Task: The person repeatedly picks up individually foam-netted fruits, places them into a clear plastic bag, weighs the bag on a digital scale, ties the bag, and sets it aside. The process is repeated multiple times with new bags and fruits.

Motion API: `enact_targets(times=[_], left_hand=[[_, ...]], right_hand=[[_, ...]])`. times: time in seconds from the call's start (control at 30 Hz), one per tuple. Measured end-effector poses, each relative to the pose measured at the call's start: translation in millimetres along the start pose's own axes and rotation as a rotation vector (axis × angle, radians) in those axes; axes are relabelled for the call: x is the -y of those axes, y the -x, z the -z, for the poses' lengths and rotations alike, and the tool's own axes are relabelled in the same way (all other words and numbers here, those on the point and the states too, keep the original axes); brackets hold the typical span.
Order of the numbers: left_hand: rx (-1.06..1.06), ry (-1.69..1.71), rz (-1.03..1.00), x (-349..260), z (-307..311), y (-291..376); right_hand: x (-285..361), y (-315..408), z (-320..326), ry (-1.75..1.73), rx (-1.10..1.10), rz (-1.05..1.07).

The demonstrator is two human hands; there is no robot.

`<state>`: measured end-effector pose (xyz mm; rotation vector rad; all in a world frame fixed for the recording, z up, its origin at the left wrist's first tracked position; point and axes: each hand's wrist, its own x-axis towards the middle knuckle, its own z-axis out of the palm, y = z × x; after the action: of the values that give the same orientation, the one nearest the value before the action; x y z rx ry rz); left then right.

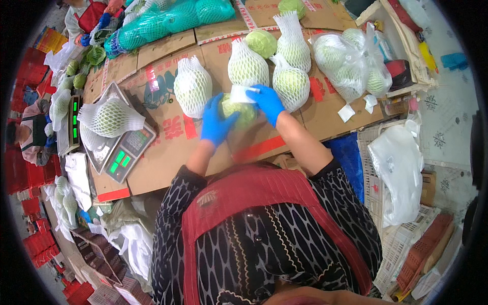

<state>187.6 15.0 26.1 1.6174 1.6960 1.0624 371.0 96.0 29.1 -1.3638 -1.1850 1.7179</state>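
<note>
My left hand (pixel 217 121), in a blue glove, rests with spread fingers against the left side of a green cabbage (pixel 241 111). My right hand (pixel 267 103), also gloved, pinches a white piece of foam or paper (pixel 241 94) over the top of that cabbage. Around them on the cardboard stand cabbages in white foam net sleeves: one to the left (pixel 193 87), one just behind (pixel 248 65), one to the right (pixel 291 84) and one further back (pixel 292 44). A bare cabbage (pixel 261 44) lies between the rear ones.
At the left, a digital scale (pixel 131 150) bears netted cabbages (pixel 111 117). Clear bags of cabbages (pixel 341 63) lie at the right, a green bag of netted cabbages (pixel 171 24) at the back. Plastic crates (pixel 371 164) stand right of the table. Other people work at the far left.
</note>
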Motion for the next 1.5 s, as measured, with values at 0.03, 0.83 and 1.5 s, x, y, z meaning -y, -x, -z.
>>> enact_targets(times=[0.03, 0.83, 1.5], left_hand=[[0.059, 0.03, 0.032, 3.1, -0.1, -0.6], [-0.206, 0.322, 0.245, 46.5, -10.5, 36.7], [-0.111, 1.098, 0.686, 43.4, -36.6, -20.9]], right_hand=[[-3.2, -2.1, -5.5, 0.072, -0.022, -0.002], [-57.8, 27.0, -17.1, 0.231, -0.071, 0.234], [-41.5, 17.8, -19.7, -0.273, -0.049, -0.156]])
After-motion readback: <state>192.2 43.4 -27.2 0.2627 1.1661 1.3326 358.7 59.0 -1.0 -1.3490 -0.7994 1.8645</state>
